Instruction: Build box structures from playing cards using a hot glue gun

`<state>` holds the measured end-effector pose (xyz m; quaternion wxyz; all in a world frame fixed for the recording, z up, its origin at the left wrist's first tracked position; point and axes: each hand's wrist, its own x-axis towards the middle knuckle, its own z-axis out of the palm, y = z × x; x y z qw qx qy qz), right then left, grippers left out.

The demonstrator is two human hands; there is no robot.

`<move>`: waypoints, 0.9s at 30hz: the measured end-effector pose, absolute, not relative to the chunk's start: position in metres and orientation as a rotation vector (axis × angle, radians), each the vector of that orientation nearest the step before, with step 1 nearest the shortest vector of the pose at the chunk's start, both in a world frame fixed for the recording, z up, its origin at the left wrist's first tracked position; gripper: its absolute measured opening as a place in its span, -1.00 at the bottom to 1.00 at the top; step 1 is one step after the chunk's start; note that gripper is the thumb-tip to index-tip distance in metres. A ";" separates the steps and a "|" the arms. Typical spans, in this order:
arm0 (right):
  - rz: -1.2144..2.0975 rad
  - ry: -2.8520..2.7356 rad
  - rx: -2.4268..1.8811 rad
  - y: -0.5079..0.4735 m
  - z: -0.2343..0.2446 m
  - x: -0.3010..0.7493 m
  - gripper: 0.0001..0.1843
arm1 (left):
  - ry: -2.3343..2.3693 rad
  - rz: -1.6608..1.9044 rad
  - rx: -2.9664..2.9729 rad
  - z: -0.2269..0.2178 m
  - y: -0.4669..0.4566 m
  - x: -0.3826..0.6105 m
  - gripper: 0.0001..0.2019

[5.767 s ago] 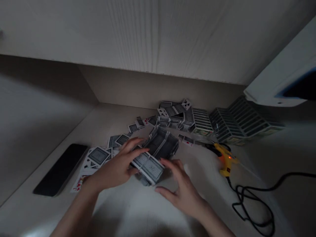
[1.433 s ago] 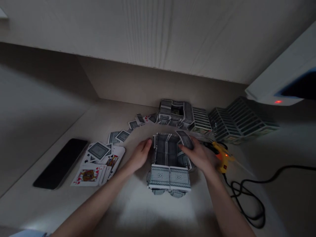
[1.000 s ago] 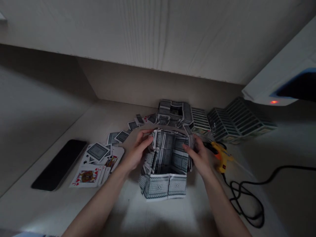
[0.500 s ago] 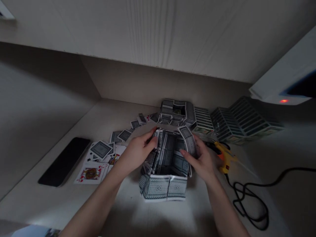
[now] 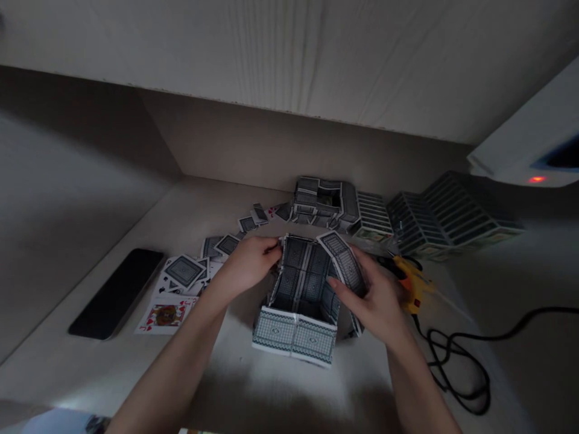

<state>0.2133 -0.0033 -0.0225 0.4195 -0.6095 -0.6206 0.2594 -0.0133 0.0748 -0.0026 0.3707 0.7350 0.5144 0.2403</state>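
An open-topped box built from playing cards (image 5: pixel 294 328) stands on the pale desk (image 5: pixel 253 398) in front of me. My left hand (image 5: pixel 246 265) grips its far left wall, fingers curled over the rim. On the right side my right hand (image 5: pixel 377 298) presses a curved card panel (image 5: pixel 344 268) against the box wall, thumb inside and fingers outside. The near wall shows two patterned card backs side by side. The inside is dark.
Loose cards (image 5: pixel 183 280) lie left of the box, a jack of hearts (image 5: pixel 163 316) among them. A black phone (image 5: pixel 116 292) rests far left. Another card structure (image 5: pixel 321 202) and card-built ramps (image 5: pixel 434 220) stand behind. A yellow glue gun (image 5: pixel 412 282) with black cord (image 5: pixel 461 367) lies right.
The box has been set upright from a flatter shape and turned slightly. Both hands have kept hold of its side walls; the right hand slid down along the curved panel.
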 end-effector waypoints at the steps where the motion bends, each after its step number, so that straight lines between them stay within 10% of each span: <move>1: 0.655 -1.544 -1.556 -0.001 -0.023 0.214 -0.34 | 1.302 0.624 1.869 -0.006 0.077 -0.013 -0.72; 27: 0.971 -1.566 -1.546 0.050 -0.061 0.235 -0.44 | 1.149 0.842 1.678 -0.078 0.061 -0.037 -0.59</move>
